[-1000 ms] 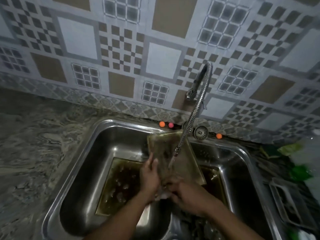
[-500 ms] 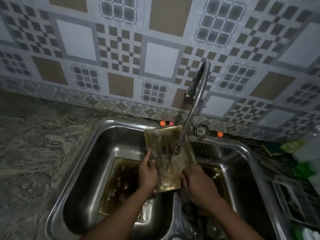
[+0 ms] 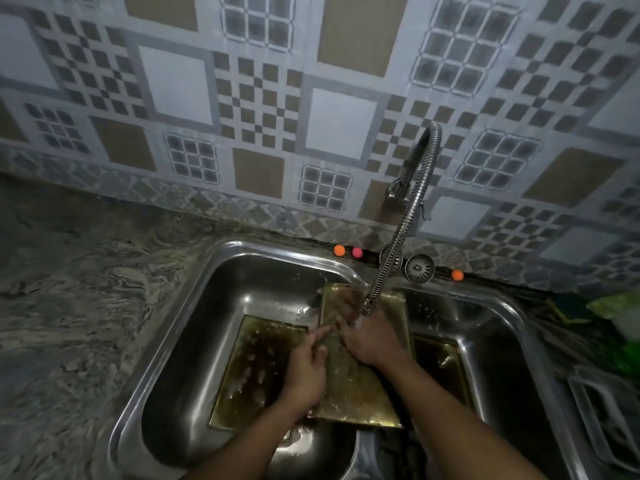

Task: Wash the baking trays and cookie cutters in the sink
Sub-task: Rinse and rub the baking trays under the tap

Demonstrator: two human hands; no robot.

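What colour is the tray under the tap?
Gold-toned; the baking tray shows best in head view.

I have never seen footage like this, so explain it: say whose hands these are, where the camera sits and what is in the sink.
No machine here: a person works with bare hands, and the one picture comes from a wide-angle camera on their head, looking down. Below is a stainless steel double sink set in a grey marbled counter. The left hand holds the edge of a gold-coloured rectangular metal baking tray over the sink's divider, while the right hand presses flat on it under water from a coiled metal tap hose. A second similar tray lies in the left basin's brownish water.
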